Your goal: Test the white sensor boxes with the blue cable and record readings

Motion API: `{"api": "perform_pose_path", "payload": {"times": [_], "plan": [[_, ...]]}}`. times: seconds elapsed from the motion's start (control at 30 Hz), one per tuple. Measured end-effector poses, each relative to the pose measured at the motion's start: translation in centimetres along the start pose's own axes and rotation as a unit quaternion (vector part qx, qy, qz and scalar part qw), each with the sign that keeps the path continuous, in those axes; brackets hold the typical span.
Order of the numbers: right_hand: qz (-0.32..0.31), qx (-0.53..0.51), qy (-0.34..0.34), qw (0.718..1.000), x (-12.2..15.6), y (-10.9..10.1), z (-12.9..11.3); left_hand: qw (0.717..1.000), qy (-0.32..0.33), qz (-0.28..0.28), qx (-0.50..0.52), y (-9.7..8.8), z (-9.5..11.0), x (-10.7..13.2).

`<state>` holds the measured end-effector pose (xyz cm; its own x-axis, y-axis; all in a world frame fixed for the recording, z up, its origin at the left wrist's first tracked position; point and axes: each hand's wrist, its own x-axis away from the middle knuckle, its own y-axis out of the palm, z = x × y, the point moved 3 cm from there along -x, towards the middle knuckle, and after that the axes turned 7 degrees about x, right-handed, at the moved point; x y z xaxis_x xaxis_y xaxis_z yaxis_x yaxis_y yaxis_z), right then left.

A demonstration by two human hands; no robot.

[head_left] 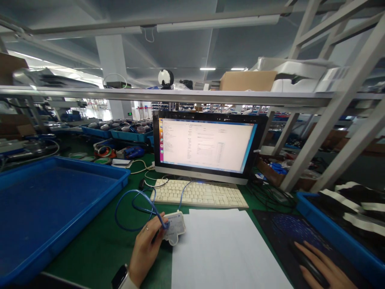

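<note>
My left hand (146,251) is closed around a small white device (174,227) lying on the green bench, its fingers at the plug of a blue cable (136,204) that loops away toward the keyboard. A watch sits on that wrist. My right hand (320,267) rests over a black mouse (302,259) on a dark mouse pad (285,228) at the lower right, fingers curved over it. A white sheet (225,249) lies between both hands.
A cream keyboard (198,193) and a lit monitor (207,145) stand ahead. A large blue tray (51,208) fills the left side. Another blue tray (343,237) with black and white parts is at the right. Metal shelf struts (325,132) rise at the right.
</note>
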<state>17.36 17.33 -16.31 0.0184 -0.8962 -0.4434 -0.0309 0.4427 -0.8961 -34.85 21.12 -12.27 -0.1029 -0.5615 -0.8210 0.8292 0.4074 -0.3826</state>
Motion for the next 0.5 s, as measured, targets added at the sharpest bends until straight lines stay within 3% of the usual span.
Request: {"api": "perform_pose_path", "payload": {"times": [0.17,0.3,0.43,0.5], "plan": [[0.031,0.046,-0.038,0.998,-0.2,-0.4,-1.0,1.000,0.001,0.002,-0.014,0.2,0.0,0.1],[0.101,0.127,-0.056,0.985,-0.7,-2.4,-3.1,0.999,-0.010,0.038,-0.015,-0.1,0.3,0.1],[0.140,0.138,-0.092,0.976,-1.1,-4.8,-5.8,0.986,-0.124,0.109,-0.007,-2.3,-0.2,0.7],[0.128,0.114,-0.126,0.977,-1.0,-5.4,-7.2,0.976,-0.188,0.109,-0.019,-4.1,-0.8,1.0]]}}
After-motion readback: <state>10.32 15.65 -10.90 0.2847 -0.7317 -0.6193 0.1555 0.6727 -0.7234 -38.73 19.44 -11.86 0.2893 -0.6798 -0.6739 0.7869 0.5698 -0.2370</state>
